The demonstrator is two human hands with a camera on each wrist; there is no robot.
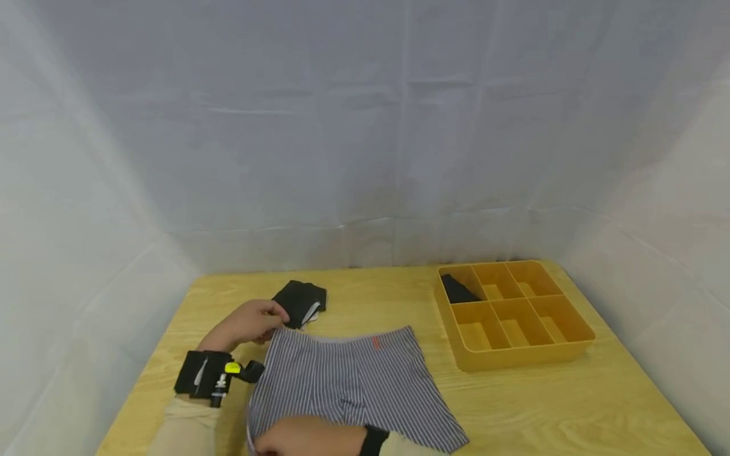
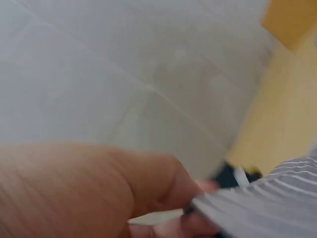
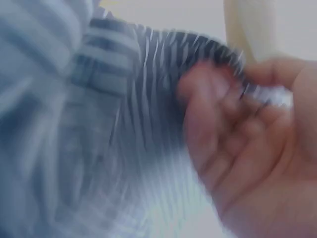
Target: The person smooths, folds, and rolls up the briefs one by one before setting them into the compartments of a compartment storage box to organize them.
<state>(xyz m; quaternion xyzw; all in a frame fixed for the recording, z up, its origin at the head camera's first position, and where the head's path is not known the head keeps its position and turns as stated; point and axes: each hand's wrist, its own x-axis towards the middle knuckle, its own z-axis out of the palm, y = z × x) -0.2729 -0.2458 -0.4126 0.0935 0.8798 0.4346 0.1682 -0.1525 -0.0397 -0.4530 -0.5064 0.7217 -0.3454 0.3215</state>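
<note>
A pair of grey-and-white striped boxer shorts (image 1: 336,367) lies spread in front of me, its waistband at the far side and a small red tag near the band's right part. My left hand (image 1: 251,323) pinches the left end of the waistband between thumb and fingers, as the left wrist view also shows. Across the lower part reaches my right hand (image 1: 308,437), gripping the edge of the left leg near its hem. In the right wrist view the striped cloth (image 3: 148,94) is blurred, with fingers (image 3: 203,134) curled at its edge.
Just beyond my left hand lies a folded black cloth (image 1: 299,301) with a white label. A yellow divided box (image 1: 513,358) stands at the back right of the wooden table (image 1: 570,405); a black cloth (image 1: 458,290) sits in its back left compartment. White sheeting surrounds the table.
</note>
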